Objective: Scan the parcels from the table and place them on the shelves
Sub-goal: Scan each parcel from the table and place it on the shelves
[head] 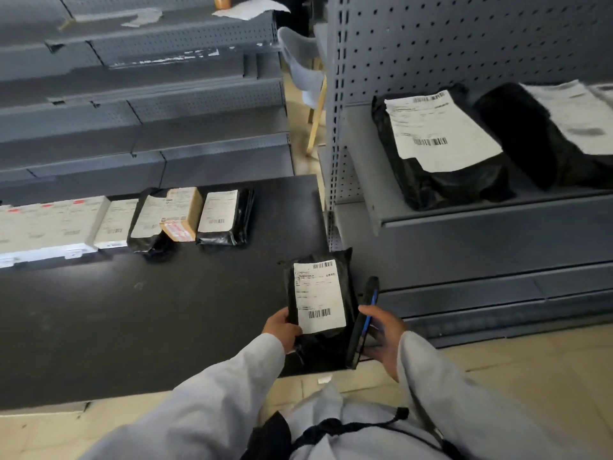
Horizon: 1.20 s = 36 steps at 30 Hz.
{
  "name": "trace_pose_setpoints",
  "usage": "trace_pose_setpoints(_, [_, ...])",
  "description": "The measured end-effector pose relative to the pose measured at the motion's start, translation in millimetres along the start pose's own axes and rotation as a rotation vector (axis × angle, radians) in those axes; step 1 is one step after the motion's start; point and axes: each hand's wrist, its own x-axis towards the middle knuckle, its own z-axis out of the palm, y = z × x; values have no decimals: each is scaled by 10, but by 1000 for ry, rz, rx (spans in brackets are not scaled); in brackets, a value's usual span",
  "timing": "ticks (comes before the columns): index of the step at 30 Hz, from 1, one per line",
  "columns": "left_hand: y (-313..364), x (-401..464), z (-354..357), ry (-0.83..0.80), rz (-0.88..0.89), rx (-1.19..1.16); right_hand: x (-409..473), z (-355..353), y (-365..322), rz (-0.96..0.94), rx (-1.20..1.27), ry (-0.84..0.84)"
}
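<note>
My left hand (281, 328) grips the lower left edge of a black plastic parcel (345, 273) with a white barcode label, held over the right end of the black table (132, 313). My right hand (384, 333) holds a dark handheld scanner (363, 322) with a blue edge, upright, just right of that parcel. Several more parcels lie in a row at the table's back: a black bag (225, 215), a brown box (182, 212), another black bag (147, 224) and white boxes (53, 224). On the grey shelf (374, 194) to the right rest two black parcels (441, 180) (524, 137).
Grey shelving steps (149, 104) rise behind the table. A perforated shelf upright (338, 94) stands between table and right shelf. A grey chair with a wooden leg (305, 68) sits in the gap behind. Lower right shelves (497, 290) and beige tiled floor (530, 360) lie below.
</note>
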Motion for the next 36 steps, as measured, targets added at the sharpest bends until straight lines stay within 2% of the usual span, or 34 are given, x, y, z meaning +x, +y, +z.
trace_pose_setpoints(6, [-29, -44, 702, -48, 14, 49, 30, -712, -41, -50, 98, 54])
trace_pose_setpoints(11, [-35, -20, 956, -49, 30, 102, 57, -1000, -37, -61, 125, 50])
trace_pose_setpoints(20, [420, 438, 1176, -152, 95, 76, 514, -1027, -508, -113, 158, 40])
trace_pose_setpoints(26, [786, 698, 1281, -177, 77, 24, 778, -988, -963, -145, 115, 6])
trace_pose_setpoints(36, [964, 768, 1392, -205, 67, -6, 915, -1046, -1253, -124, 43, -21])
